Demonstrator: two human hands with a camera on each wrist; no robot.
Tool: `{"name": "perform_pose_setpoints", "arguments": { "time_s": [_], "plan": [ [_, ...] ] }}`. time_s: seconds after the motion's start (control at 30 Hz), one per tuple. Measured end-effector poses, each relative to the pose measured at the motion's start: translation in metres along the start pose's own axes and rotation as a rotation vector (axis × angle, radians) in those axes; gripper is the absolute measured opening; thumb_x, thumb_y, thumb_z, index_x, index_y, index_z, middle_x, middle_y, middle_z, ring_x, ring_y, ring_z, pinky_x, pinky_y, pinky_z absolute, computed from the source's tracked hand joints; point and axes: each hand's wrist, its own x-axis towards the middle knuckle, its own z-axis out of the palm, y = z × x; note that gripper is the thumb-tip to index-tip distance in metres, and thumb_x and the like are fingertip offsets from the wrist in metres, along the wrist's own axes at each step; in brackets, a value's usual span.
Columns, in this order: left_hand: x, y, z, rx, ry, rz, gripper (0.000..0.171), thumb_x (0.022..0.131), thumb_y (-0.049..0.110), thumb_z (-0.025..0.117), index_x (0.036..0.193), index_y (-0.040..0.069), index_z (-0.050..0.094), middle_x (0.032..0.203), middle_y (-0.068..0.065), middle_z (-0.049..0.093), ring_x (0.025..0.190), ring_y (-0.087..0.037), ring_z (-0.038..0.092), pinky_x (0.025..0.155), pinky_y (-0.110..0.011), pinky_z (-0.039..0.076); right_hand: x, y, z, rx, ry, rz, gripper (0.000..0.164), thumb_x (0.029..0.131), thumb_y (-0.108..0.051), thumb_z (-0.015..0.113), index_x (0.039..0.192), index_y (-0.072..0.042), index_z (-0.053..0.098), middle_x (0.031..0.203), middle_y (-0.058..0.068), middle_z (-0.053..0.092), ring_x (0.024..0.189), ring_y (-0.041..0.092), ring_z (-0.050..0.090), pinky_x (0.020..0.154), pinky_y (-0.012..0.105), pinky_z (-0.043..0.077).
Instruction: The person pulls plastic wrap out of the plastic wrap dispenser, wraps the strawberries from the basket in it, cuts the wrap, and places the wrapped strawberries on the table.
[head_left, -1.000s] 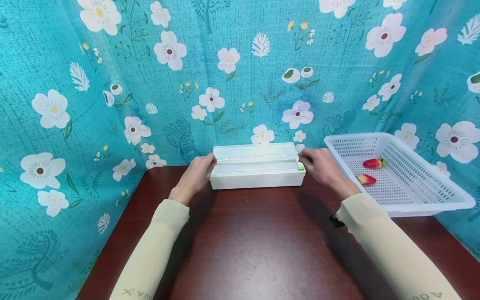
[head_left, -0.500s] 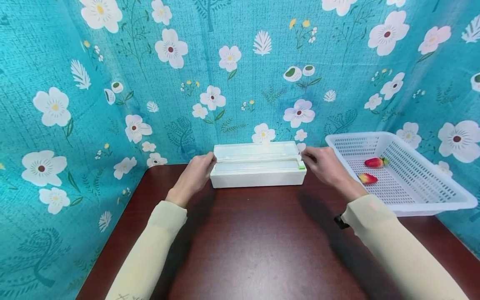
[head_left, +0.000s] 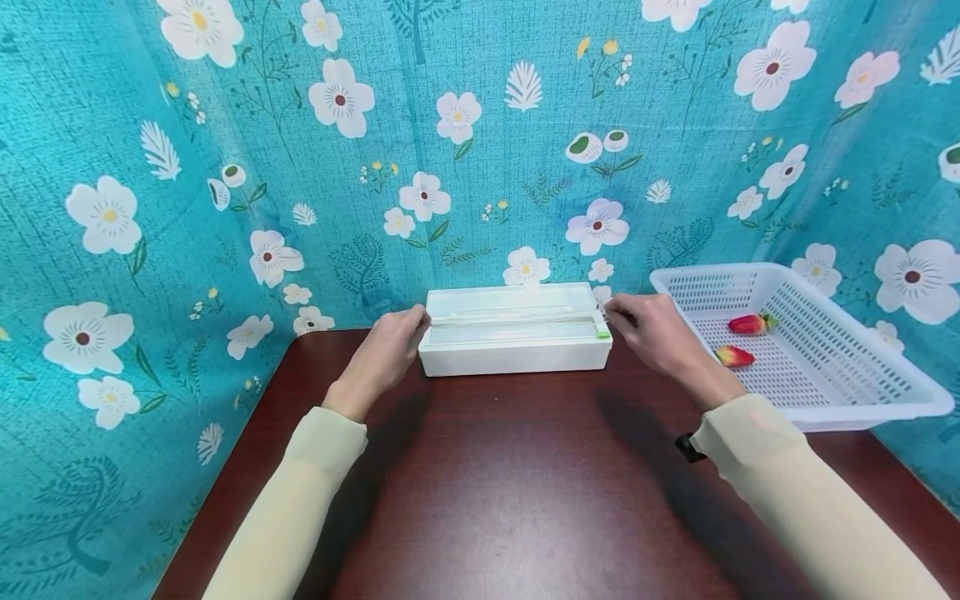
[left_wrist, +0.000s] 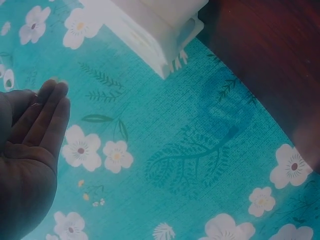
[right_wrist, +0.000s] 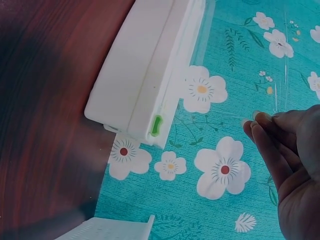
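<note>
Two-handed hold on clear film [head_left: 517, 318] at a white dispenser box [head_left: 517, 360], which lies lengthwise on the dark desk [head_left: 495, 475] near the centre of the frame. The left hand [head_left: 382, 354], left of centre, has its grip together, thumb against fingertips, apparently on the film's left end; the film there is too faint to trace. The right hand [head_left: 656, 333], right of centre, has its grip clamped on the film's other end, which the right wrist view shows as glassy creases at the fingertips, apart from the box. A green slider [head_left: 602, 330] sits at the box's right end. At right, a white basket [head_left: 870, 414] contains an upper strawberry [head_left: 752, 324] and a lower strawberry [head_left: 734, 357]. Likely faults: unequal pull by the two hands could skew or split the film; a loosened pinch could let it spring back and cling to itself; and, since neither hand appears to hold the box down, a hard tug could drag it across the desk. The basket's nearness could also crowd the right forearm if it swings outward.
</note>
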Motion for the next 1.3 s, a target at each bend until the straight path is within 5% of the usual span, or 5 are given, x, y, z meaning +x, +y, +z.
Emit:
{"name": "perform_pose_setpoints", "arguments": {
  "time_s": [0.87, 1.3],
  "plan": [
    [-0.008, 0.013, -0.020, 0.011, 0.035, -0.007, 0.009, 0.105, 0.006, 0.062, 0.113, 0.006, 0.066, 0.102, -0.013, 0.075, 0.085, -0.023, 0.068, 0.082, -0.037, 0.062, -0.010, -0.018, -0.019, 0.026, 0.047, -0.031, 0.011, 0.092, 0.005, 0.075, 0.099, -0.002, 0.077, 0.089, 0.014, 0.079, 0.064, 0.016, 0.061, 0.058, 0.027, 0.050],
    [-0.016, 0.018, -0.027, -0.002, 0.056, 0.040, 0.009, 0.104, 0.005, 0.063, 0.112, 0.005, 0.066, 0.102, -0.013, 0.075, 0.087, -0.023, 0.070, 0.084, -0.037, 0.062, -0.013, -0.027, -0.027, -0.005, 0.048, -0.019, 0.016, 0.089, 0.005, 0.078, 0.103, -0.003, 0.079, 0.095, 0.015, 0.080, 0.074, 0.024, 0.074, 0.065, 0.040, 0.061]
  ]
}}
